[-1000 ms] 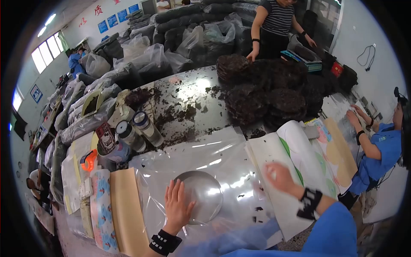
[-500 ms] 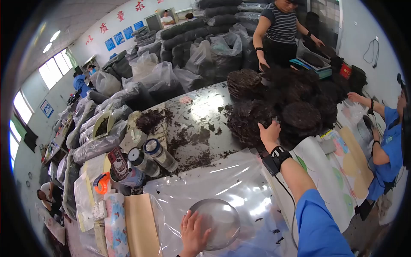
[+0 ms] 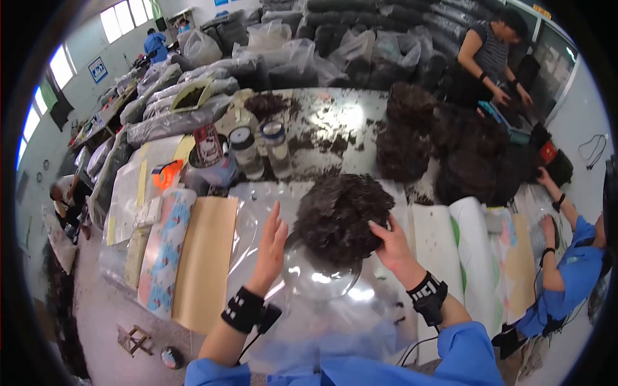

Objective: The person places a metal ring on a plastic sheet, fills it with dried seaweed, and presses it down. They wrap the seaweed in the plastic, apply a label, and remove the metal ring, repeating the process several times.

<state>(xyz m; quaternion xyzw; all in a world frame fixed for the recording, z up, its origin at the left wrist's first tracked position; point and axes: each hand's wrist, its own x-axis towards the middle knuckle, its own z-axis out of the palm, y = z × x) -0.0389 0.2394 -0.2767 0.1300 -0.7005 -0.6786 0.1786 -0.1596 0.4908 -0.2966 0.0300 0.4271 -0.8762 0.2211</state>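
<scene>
A round, dark, flaky cake of what looks like dried seaweed [image 3: 344, 219] is at the centre, over a clear round dish [image 3: 315, 280]. My right hand [image 3: 396, 254] grips the cake's right edge, thumb in front and the other fingers partly hidden. To the left, my left hand [image 3: 270, 244] is open, fingers stretched upward, with a gap between it and the cake. Beneath the dish lies clear plastic sheeting [image 3: 257, 225]. More dark cakes [image 3: 405, 151] are heaped at the back right of the table.
Two lidded jars [image 3: 246, 154] and an orange tape dispenser [image 3: 167, 174] stand at the left. Paper rolls [image 3: 473, 257] lie on the right. Dark crumbs [image 3: 322, 145] litter the table. One co-worker [image 3: 489, 61] stands behind the heap; another [image 3: 566, 264] works at the right.
My right hand has brought a cake from the heap toward me, over the dish. My left hand has lifted off the dish and moved leftward. The head view has shifted.
</scene>
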